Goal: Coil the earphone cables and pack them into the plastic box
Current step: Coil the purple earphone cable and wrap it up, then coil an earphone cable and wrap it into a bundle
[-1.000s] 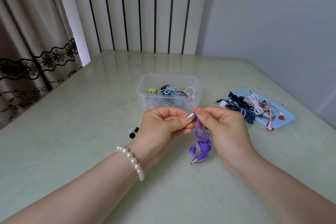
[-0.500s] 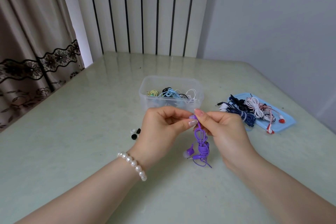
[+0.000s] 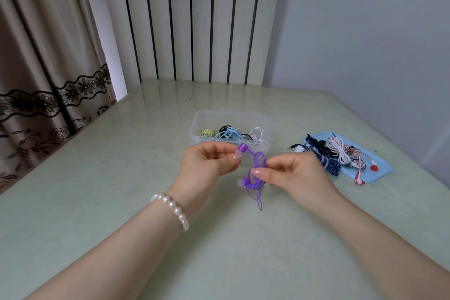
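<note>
A purple earphone cable [image 3: 255, 178], loosely coiled, hangs between my hands just above the table. My left hand [image 3: 207, 163] pinches one purple earbud at the top of the bundle. My right hand [image 3: 292, 175] pinches the middle of the coil from the right. A loop of cable dangles below. Behind my hands stands the clear plastic box [image 3: 265, 124] with several coiled earphones inside, yellow, light blue, black and white.
A blue lid [image 3: 379, 173] lies to the right with several uncoiled earphones on it, dark blue, black, white and red-and-white [image 3: 341, 153]. The pale green table [image 3: 121, 178] meets a curtain at the left and a radiator at the back.
My hands have drawn apart a little. The left hand has pulled an earbud up and left out of the bundle, and the coil has loosened with a loop hanging lower.
</note>
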The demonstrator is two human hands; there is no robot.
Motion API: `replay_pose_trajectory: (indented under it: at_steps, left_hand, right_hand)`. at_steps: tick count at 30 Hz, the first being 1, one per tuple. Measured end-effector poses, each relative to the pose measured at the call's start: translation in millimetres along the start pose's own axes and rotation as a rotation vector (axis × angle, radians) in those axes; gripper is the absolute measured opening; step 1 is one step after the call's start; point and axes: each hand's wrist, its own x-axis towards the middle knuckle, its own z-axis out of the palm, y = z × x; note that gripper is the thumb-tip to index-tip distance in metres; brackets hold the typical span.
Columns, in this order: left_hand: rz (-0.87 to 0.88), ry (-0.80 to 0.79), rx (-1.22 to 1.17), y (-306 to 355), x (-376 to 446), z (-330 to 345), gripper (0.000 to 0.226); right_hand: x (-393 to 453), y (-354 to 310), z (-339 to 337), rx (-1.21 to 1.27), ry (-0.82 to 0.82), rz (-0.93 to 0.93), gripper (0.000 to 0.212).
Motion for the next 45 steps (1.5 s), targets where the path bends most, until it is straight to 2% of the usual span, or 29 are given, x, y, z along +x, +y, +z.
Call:
replay_pose_trajectory:
  at_steps: [5, 7, 17, 22, 27, 29, 32, 34, 38, 41, 43, 45]
  left_hand:
    - [-0.017, -0.018, 0.020, 9, 4, -7, 0.010]
    - [-0.051, -0.030, -0.009, 11, 6, -10, 0.011]
    - [-0.129, -0.036, 0.003, 11, 16, -25, 0.009]
    - [-0.116, -0.043, 0.125, 12, 14, -27, 0.014]
    - [-0.092, -0.038, 0.328, 10, 13, -27, 0.018]
    - [-0.090, -0.050, 0.361, 10, 12, -27, 0.020]
    - [-0.091, -0.064, 0.382, 10, 11, -27, 0.018]
    - [-0.091, -0.069, 0.399, 10, 10, -26, 0.017]
    - [-0.086, -0.099, 0.436, 7, 9, -24, 0.016]
    - [-0.087, -0.117, 0.470, 4, 10, -23, 0.014]
    - [-0.094, -0.118, 0.484, 3, 10, -22, 0.012]
    - [-0.096, -0.117, 0.489, 3, 10, -23, 0.011]
  right_hand:
    - [27, -31, -15, -0.047, 0.132, -0.052, 0.013]
    - [43, -41, -24, -0.094, 0.157, -0.038, 0.009]
    - [89, -48, -30, -0.065, 0.066, 0.078, 0.004]
    - [103, -39, -28, -0.136, 0.151, 0.061, 0.003]
    - [118, -22, -20, -0.204, 0.235, 0.120, 0.024]
    - [120, -19, -23, -0.239, 0.258, 0.130, 0.024]
    - [117, -17, -38, -0.356, 0.294, 0.105, 0.011]
    - [111, -14, -51, -0.500, 0.246, 0.115, 0.007]
    - [93, -2, -73, -0.781, 0.036, 0.128, 0.017]
    - [84, 16, -81, -1.032, -0.073, 0.113, 0.038]
    - [82, 32, -81, -1.227, -0.129, 0.055, 0.047]
    - [79, 42, -79, -1.404, -0.185, -0.040, 0.045]
